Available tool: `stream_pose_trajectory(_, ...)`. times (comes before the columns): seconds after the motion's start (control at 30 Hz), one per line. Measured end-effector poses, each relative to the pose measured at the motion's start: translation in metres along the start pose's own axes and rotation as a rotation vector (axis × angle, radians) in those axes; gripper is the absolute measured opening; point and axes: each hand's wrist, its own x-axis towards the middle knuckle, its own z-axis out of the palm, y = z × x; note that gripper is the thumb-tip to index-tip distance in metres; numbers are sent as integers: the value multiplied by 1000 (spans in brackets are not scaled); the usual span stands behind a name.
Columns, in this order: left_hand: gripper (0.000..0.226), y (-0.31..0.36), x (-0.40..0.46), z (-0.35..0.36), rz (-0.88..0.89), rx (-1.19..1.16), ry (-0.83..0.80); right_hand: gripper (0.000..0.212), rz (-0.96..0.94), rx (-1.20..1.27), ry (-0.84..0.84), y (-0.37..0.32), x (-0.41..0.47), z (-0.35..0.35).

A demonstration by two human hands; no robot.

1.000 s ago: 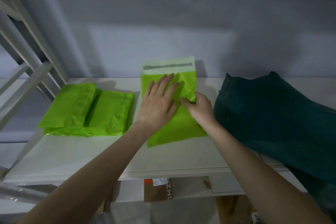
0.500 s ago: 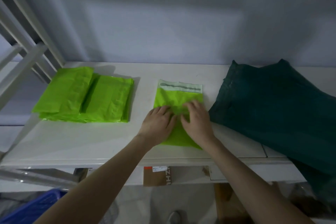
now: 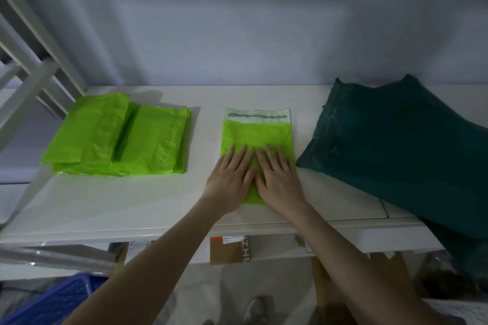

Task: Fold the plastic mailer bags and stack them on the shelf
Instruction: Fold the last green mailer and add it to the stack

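Take the lime mailer (image 3: 260, 137) under your flat hands as the landmark. To its left you have a bare strip of shelf (image 3: 148, 200), then the folded lime stack (image 3: 118, 137) blocks you. To its right the dark green pile (image 3: 404, 145) lies just beside it. Behind it open shelf runs to the wall (image 3: 237, 42). The white frame bars (image 3: 31, 71) close off the far left.
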Motion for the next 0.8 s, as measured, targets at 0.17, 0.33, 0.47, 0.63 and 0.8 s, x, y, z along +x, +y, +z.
stream_pose_trajectory(0.17, 79, 0, 0, 3, -39, -55, 35, 81, 35, -5, 28, -2, -3, 2)
stream_pose_trajectory(0.33, 80, 0, 0, 7, -61, -66, 54, 78, 40, -8, 35, -2, -3, 2)
stream_pose_trajectory(0.47, 80, -3, -5, 6, -51, -44, 43, 70, 36, 0, -15, -3, -8, -3)
stream_pose_trajectory(0.63, 61, 1, -14, -23, -173, -181, 48, 60, 68, 189, -39, -6, -9, -32)
stream_pose_trajectory(0.8, 43, -2, 26, -37, -172, -227, 289, 54, -7, 118, 181, -8, 23, -42)
